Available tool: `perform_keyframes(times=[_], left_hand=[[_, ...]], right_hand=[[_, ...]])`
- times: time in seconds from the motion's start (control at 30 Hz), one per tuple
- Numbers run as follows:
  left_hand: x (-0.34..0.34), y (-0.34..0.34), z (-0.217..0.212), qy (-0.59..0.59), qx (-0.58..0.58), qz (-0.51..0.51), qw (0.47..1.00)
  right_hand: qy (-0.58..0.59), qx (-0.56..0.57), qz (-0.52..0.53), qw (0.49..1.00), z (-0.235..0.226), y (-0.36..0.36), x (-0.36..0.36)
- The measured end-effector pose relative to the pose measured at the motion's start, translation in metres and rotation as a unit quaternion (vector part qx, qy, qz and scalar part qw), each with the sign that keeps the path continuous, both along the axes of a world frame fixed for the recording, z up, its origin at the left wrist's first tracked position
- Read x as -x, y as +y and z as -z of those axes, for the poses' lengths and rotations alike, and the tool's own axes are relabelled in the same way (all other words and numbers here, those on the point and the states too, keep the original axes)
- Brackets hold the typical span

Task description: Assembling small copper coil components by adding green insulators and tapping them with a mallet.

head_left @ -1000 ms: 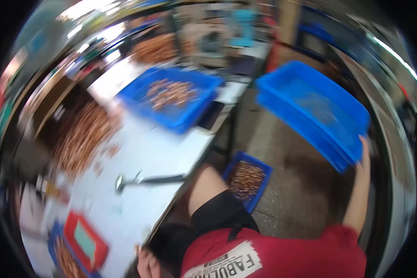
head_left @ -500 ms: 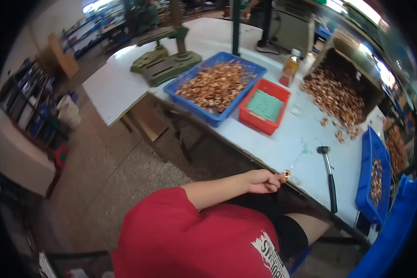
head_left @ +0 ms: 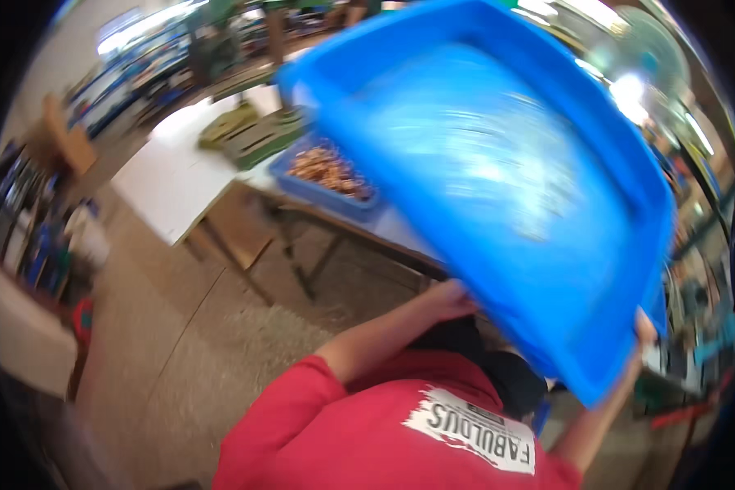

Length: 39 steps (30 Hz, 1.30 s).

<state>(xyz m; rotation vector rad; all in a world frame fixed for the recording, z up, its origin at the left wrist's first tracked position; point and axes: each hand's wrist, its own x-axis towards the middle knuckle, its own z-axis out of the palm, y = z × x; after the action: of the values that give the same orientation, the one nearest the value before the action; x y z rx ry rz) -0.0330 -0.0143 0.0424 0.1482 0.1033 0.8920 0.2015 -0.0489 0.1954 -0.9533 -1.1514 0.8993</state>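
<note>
A large blue plastic tray is held up steeply tilted, a glossy broad face toward me, blurred by motion. My right hand is closed on its lower right edge, with most fingers hidden behind it. My left hand is at the tray's lower left edge. Its fingers disappear behind the tray, so I cannot tell whether they grip the edge or hold anything.
A blue bin of copper-coloured small parts stands on the worktable, partly covered by the raised tray. Left of it are a green metal press base and a white tabletop. A fan stands at the far right.
The blue tray has come up from the lower right across the table, in my right hand. My left hand, earlier pinching a small copper-coloured ring, now has its fingers hidden behind the tray.
</note>
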Motion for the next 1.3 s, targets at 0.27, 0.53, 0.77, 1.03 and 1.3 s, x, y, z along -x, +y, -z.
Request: perform_keyframes(times=[0.27, 0.53, 0.77, 1.03, 1.3], left_hand=[[0.044, -0.080, -0.101, -0.135, 0.029, -0.157, 0.978], [0.069, 0.034, -0.044, -0.201, 0.036, -0.410, 0.889], [0.110, 0.097, 0.041, -0.189, -0.064, -0.458, 0.866], [0.166, 0.107, 0.054, -0.180, -0.060, -0.458, 0.868], [0.179, 0.107, 0.090, -0.184, -0.030, -0.465, 0.866]], right_hand=[[0.087, 0.269, -0.472, 0.835, -0.031, 0.011, 0.207], [0.053, 0.369, -0.641, 0.671, 0.021, 0.135, 0.280], [0.129, 0.264, -0.683, 0.669, 0.089, 0.119, 0.351], [0.127, 0.284, -0.594, 0.742, 0.124, 0.089, 0.425], [0.100, 0.444, -0.642, 0.617, 0.120, 0.101, 0.444]])
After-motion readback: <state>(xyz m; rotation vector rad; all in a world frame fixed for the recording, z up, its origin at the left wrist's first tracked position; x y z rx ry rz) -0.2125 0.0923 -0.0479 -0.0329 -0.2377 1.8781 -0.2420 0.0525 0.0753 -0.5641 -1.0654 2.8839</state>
